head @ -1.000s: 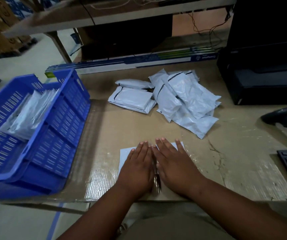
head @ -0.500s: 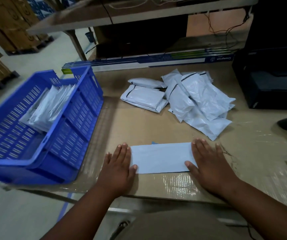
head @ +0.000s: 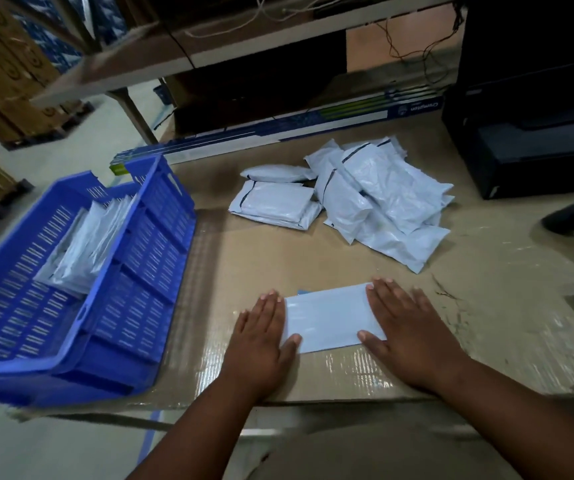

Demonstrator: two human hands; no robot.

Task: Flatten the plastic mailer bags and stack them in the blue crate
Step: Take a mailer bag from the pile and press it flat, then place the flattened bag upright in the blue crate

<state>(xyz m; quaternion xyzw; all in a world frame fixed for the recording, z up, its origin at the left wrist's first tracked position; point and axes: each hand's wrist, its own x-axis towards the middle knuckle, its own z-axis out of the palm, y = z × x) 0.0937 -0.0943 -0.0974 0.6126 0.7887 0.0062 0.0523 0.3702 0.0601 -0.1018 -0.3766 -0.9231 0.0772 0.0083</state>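
Plastic mailer [head: 330, 318] lies flat near the table [head: 486, 306] edge, right of the crate [head: 161, 258]; left hand [head: 264, 337] and right hand [head: 406, 327], fingers straight, press its ends; best press evenly outward, then lift it flat.

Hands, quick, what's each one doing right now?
Left hand: open, flat, pressing the mailer bag.
Right hand: open, flat, pressing the same bag.

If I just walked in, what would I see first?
Probably the big blue crate on the left, hanging over the table's edge, with flat mailer bags stacked inside. Next, two hands pressing a pale mailer bag flat near the front of the table: the left hand on its left end, the right hand on its right. Behind them lies a heap of puffy bags.
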